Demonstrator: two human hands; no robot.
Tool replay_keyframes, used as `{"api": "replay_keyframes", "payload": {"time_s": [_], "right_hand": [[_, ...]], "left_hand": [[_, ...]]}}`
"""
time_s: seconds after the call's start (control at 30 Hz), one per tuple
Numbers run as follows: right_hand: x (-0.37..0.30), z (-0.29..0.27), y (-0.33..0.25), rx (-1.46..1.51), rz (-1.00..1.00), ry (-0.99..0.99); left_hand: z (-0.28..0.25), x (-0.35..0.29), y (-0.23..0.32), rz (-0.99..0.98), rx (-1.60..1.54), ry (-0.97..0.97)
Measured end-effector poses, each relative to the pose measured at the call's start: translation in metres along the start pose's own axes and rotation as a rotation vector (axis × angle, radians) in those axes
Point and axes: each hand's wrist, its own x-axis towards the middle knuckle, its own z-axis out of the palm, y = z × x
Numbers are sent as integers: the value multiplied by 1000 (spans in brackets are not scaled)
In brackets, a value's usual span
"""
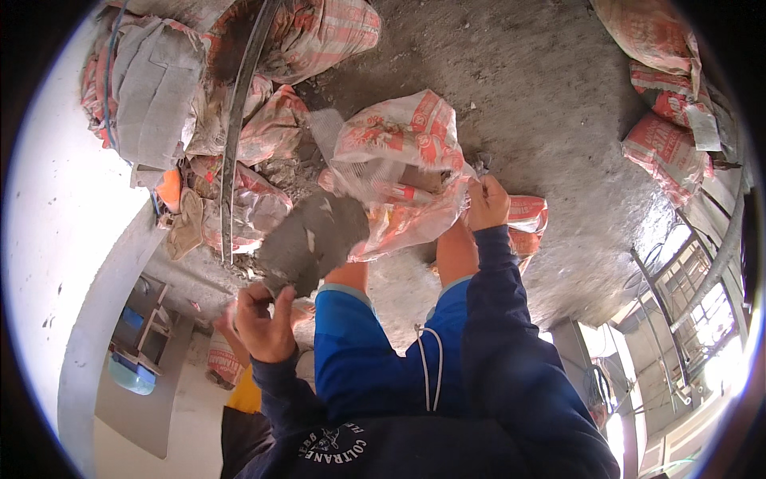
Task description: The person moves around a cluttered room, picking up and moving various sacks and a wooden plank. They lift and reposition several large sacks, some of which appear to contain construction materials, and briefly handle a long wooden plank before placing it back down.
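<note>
My left hand [267, 323] is closed at the near edge of a flat, dark grey piece [307, 243], smeared by motion. Its exact kind cannot be made out. The piece is tilted beside the mouth of a white sack with red print [395, 140]. My right hand [488, 203] pinches the right edge of that sack's mouth, and the sack hangs open in front of my legs. Something reddish and brown shows inside it, too unclear to name.
Crumpled sacks [319, 40] and rubble lie along the left, with a long, narrow strip [233, 152] standing across them. Another sack [527, 219] lies by my right forearm. More sacks [666, 152] are at the far right, near metal frames [690, 295]. A white wall [48, 239] bounds the left.
</note>
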Motion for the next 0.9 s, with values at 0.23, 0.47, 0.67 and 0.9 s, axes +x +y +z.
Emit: {"api": "replay_keyframes", "payload": {"time_s": [0.23,0.47,0.67,0.9], "right_hand": [[-6,-4,-1,-11,-87,-139],[-16,-5,-2,-27,-142,-122],[0,-7,3,-17,-159,-106],[11,-6,2,-4,-114,-81]], "left_hand": [[49,-19,-24,86,287,-55],[149,-17,-89,309,404,-101],[178,-35,-128,264,630,-301],[156,24,-130,244,677,62]]}}
